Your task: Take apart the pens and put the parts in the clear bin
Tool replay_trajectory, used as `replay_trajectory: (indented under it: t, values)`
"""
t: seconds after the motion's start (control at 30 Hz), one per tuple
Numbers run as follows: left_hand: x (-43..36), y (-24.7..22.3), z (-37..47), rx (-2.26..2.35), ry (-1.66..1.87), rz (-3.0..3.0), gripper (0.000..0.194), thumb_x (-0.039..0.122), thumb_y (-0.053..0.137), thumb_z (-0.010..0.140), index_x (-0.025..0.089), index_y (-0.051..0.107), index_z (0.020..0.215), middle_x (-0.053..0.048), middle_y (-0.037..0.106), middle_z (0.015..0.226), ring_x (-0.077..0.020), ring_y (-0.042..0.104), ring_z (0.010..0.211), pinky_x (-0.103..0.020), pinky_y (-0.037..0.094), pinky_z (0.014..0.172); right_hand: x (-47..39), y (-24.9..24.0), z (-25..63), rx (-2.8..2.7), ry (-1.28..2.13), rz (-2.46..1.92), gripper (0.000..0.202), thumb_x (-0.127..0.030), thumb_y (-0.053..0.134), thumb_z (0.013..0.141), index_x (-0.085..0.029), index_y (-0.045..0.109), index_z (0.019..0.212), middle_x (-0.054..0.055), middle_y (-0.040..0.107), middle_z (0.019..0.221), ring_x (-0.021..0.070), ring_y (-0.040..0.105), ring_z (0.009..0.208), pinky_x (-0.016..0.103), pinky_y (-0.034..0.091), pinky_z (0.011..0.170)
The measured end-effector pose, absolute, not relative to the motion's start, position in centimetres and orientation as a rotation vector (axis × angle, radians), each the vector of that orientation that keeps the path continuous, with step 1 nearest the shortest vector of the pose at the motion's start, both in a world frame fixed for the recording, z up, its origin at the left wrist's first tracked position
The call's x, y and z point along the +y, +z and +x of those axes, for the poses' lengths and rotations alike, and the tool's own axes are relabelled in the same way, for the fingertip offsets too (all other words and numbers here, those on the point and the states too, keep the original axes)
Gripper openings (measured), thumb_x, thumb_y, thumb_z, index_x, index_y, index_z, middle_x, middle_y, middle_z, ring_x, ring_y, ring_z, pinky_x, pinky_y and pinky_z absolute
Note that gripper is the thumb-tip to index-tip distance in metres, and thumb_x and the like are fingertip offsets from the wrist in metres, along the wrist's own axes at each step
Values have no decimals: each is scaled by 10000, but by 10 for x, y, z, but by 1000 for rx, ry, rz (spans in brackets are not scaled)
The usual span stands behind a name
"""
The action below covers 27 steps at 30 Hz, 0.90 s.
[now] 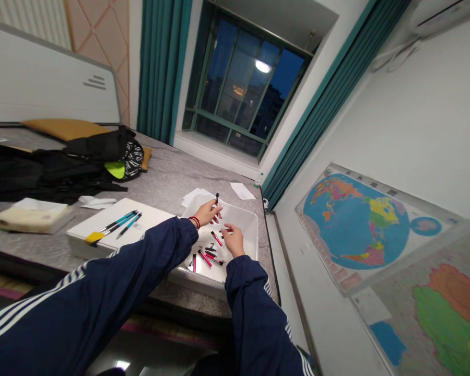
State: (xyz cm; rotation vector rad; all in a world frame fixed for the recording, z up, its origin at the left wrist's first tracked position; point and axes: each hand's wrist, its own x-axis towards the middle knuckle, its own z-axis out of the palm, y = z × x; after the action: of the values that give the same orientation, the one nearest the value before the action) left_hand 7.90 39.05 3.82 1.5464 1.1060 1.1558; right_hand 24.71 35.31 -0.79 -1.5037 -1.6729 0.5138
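My left hand [208, 213] is over the far side of a white plastic tray [251, 230]. It pinches a short black stick-like piece [217, 198] that points upward from the fingers. My right hand [234, 240] is over the tray's right half, lower and closer to me. Its thumb and fingers are curled together, with something small and dark at the tips that I cannot make out. Beneath both hands, several pink-and-black pen-like tubes [204, 258] and small black pieces [210, 249] lie scattered on the tray's floor.
Left of the tray is a white box [141, 209] with several blue and black pens [129, 224] and a yellow-and-black item [94, 237]. Farther left are a tissue pack [33, 215] and black clothing [43, 175]. Papers [242, 191] and a small bottle [258, 180] stand behind.
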Motion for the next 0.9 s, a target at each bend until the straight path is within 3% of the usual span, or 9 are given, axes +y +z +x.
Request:
replay_trajectory:
  t: [0.1,0.23,0.3,0.37,0.47,0.57,0.73,0.9]
  values:
    - [390,38,80,1027,1066,1564,368,516,615,817,199,490,956,-69,731,797,-158,688,602,-202,482,488,351,-6,243,-1752,635,-1434,273,-373,611,815,-148,743,894,49,719,797,167,637,716,264,482,720]
    - [392,38,81,997,1107,1514,392,526,622,806,195,495,971,-86,731,825,-161,687,612,-213,488,495,347,-7,243,-1849,657,-1522,260,-347,587,839,-153,745,768,30,708,720,161,626,694,246,455,690]
    - [393,39,80,1018,1181,1467,393,530,611,812,193,498,980,-90,726,835,-163,685,609,-218,490,489,346,-10,244,-1897,686,-1639,220,-351,670,780,-146,749,790,44,711,743,180,642,736,255,458,713]
    - [394,40,79,1040,1219,1456,393,531,615,805,192,509,973,-80,718,811,-163,681,601,-223,494,487,346,-11,246,-1916,684,-1683,318,-371,758,697,-138,746,913,72,719,827,202,656,805,266,468,748]
    - [393,36,79,1079,1172,1543,374,519,636,782,189,549,933,-60,703,771,-156,668,592,-221,498,488,348,-6,246,-1764,569,-1603,394,-417,701,755,-137,704,1033,96,712,924,198,655,862,277,479,796]
    - [392,28,79,1149,1039,1712,321,469,659,760,186,612,904,-56,700,777,-150,656,581,-206,480,466,352,4,245,-1514,549,-1482,369,-469,520,880,-148,678,970,84,707,891,170,647,790,264,498,737]
    - [393,12,80,1165,785,1886,239,404,700,709,182,673,793,-33,696,721,-130,619,510,-182,421,422,351,11,244,-1392,746,-1376,396,-501,532,854,-144,641,986,31,680,760,115,573,520,223,463,502]
    - [396,7,80,1153,758,1875,160,275,757,618,186,689,733,-9,681,629,-143,634,530,-193,451,477,350,11,246,-1413,643,-1377,283,-416,515,859,-158,622,815,14,653,681,112,562,507,222,461,543]
